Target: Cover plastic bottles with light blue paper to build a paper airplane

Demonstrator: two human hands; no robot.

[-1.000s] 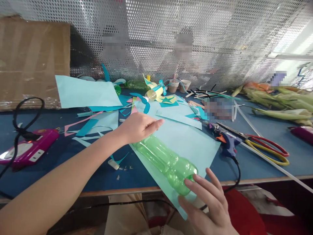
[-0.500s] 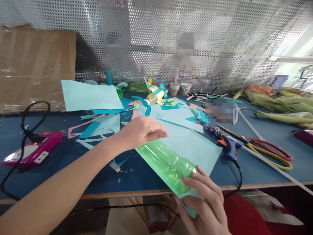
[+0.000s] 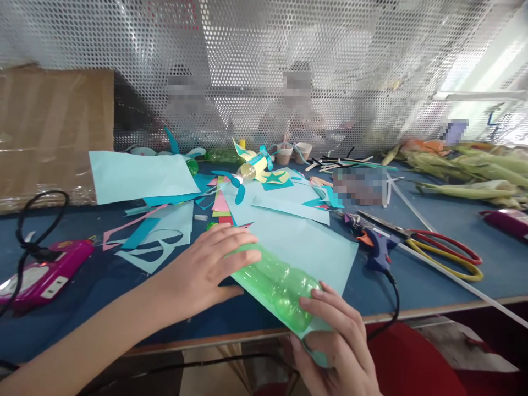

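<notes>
Green plastic bottle (image 3: 276,283), clear-walled and looking empty, is lying on its side under both hands, on a light blue paper sheet (image 3: 305,247). Our left hand (image 3: 202,272) is lying flat over the upper half, fingers out and together, pressing down rather than wrapping. Our right hand (image 3: 334,335) is cupping the base end, fingers curling over the top and thumb tucking under with the sheet's near corner, so it's gripping bottle and paper together. We're judging the bottle light, thin-walled and springy: denting under a hard squeeze, and its smooth round wall rolling or slipping on paper. Best holds, as we're reading it: the waist just ahead of the right fingers, or the stiffer base. The sheet is looking soft and quick to crease. The neck end is hiding under the left hand, so we can't tell if it's capped. Everything is sitting on a blue table (image 3: 433,286), its edge running just below the right hand. Just right of the right hand a glue gun (image 3: 377,245) is lying, cord dropping over the edge; beyond it, scissors (image 3: 445,250). Left of the left hand we're seeing paper offcuts (image 3: 157,242) and a pink device (image 3: 45,272) with a black cable. Beyond both hands a perforated metal screen (image 3: 330,55) is closing off the back, with cardboard (image 3: 49,126) leaning far left.
</notes>
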